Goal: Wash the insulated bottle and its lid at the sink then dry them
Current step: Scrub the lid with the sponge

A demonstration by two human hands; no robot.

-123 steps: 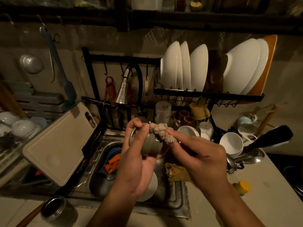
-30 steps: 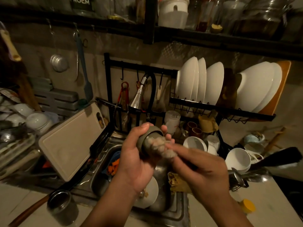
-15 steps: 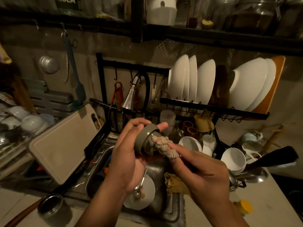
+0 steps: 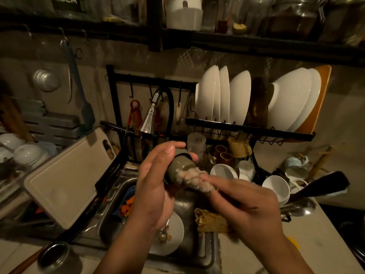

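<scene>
Peeking over the top edge at the far left, a dark label (image 4: 65,0) reads "ROEM" in pale letters, their tops cut off by the frame. Low on the left counter stands the steel bottle (image 4: 53,254), mouth open and its inside too dark to make out. The left hand (image 4: 156,184) is raised over the sink (image 4: 126,180), thumb and fingers curled around the olive lid (image 4: 180,167), which is tilted with its open side facing right. A knobbly pale scrubber (image 4: 195,179) is pushed into that opening. The right hand (image 4: 246,206) grips the scrubber's other end, its fingers blurred. The left wrist hides part of a white plate (image 4: 173,234) in the sink.
</scene>
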